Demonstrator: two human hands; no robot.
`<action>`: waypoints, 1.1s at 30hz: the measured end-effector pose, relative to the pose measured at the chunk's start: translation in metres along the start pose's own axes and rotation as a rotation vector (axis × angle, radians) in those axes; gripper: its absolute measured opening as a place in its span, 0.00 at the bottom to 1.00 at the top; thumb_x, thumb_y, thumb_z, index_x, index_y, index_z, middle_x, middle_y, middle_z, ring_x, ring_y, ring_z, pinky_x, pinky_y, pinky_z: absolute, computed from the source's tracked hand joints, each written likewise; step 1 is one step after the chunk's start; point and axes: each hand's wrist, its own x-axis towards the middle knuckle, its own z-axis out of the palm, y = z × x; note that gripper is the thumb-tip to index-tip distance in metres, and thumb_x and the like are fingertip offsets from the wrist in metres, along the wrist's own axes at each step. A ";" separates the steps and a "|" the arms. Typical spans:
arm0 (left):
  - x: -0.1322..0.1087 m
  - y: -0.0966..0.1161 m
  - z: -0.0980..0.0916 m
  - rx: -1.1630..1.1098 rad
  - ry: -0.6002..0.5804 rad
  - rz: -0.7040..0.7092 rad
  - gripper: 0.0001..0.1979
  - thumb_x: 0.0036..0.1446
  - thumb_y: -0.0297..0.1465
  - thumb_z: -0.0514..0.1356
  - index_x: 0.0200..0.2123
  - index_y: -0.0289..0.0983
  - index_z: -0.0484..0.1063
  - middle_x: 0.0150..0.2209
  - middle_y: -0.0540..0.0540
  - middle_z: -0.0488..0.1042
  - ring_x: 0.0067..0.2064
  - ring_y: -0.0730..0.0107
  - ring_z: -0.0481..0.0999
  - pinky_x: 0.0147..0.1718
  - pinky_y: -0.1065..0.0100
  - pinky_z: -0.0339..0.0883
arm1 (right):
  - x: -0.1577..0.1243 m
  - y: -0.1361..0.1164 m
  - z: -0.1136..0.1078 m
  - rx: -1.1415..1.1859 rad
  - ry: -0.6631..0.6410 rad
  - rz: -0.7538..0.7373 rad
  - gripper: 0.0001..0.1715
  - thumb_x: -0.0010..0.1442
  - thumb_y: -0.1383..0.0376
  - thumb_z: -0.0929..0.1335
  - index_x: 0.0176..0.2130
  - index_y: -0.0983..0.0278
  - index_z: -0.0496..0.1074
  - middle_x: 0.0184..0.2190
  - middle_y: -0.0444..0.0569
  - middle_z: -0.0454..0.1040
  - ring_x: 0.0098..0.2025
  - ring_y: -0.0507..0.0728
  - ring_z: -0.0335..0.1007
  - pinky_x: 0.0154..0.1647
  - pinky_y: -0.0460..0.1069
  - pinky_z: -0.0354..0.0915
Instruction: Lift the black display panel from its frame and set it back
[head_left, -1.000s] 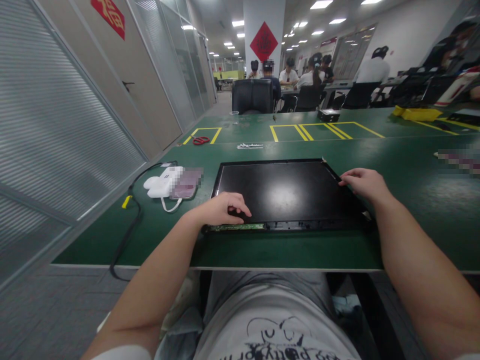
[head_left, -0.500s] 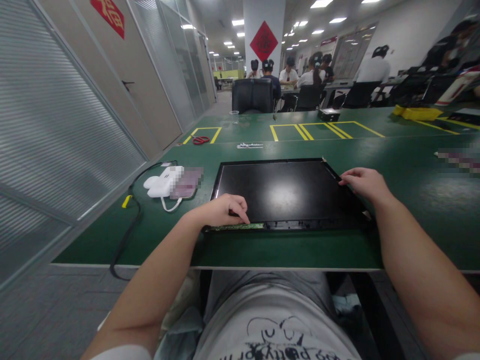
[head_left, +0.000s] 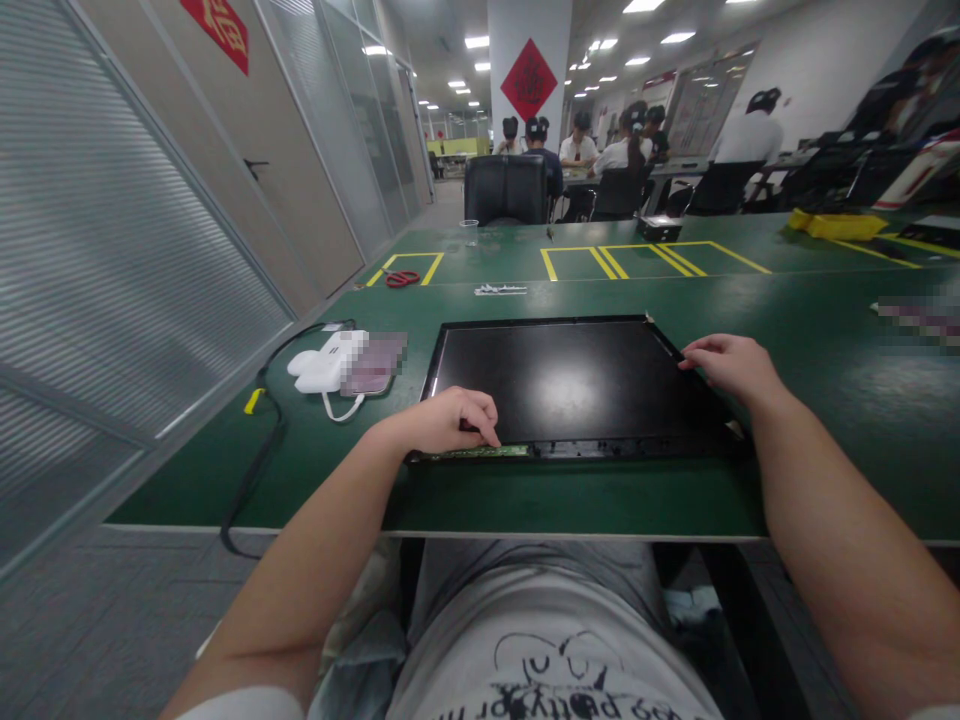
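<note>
A black LCD screen panel [head_left: 600, 385] with a dark frame lies flat on the table in front of me. Along the left part of its front edge runs a narrow green circuit board [head_left: 506, 451]. My left hand [head_left: 456, 416] rests over the panel's front left corner, fingers curled, one fingertip down at the board. Something dark shows beneath those fingers, too hidden to name. At the panel's right edge, my right hand [head_left: 726, 366] pinches the frame between thumb and fingers. A small pale tab [head_left: 734, 430] shows at the front right corner.
On the green table [head_left: 570, 505], a white device [head_left: 334, 362] with a cable and a blurred phone lie left. Red-handled scissors [head_left: 403, 279], white strips [head_left: 500, 290], a clear cup [head_left: 469, 232] and a black box [head_left: 659, 229] stand farther back. Several people sit beyond.
Almost nothing differs. Both hands keep their places at the panel, with only a very slight shift of the view and of the left hand.
</note>
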 end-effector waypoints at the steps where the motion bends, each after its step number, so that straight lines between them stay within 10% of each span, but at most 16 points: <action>1: 0.000 0.000 0.000 0.001 0.001 0.000 0.10 0.61 0.24 0.65 0.38 0.40 0.89 0.36 0.48 0.77 0.33 0.75 0.74 0.34 0.73 0.66 | 0.001 0.001 0.000 0.002 0.000 -0.002 0.08 0.58 0.64 0.72 0.38 0.60 0.83 0.35 0.51 0.85 0.27 0.55 0.75 0.35 0.52 0.73; 33: 0.001 0.001 0.002 -0.020 0.006 0.013 0.11 0.61 0.23 0.64 0.38 0.38 0.88 0.36 0.47 0.77 0.32 0.76 0.73 0.35 0.73 0.66 | 0.001 -0.002 -0.001 -0.014 -0.038 0.011 0.08 0.59 0.63 0.72 0.38 0.59 0.82 0.37 0.52 0.85 0.30 0.59 0.77 0.36 0.55 0.74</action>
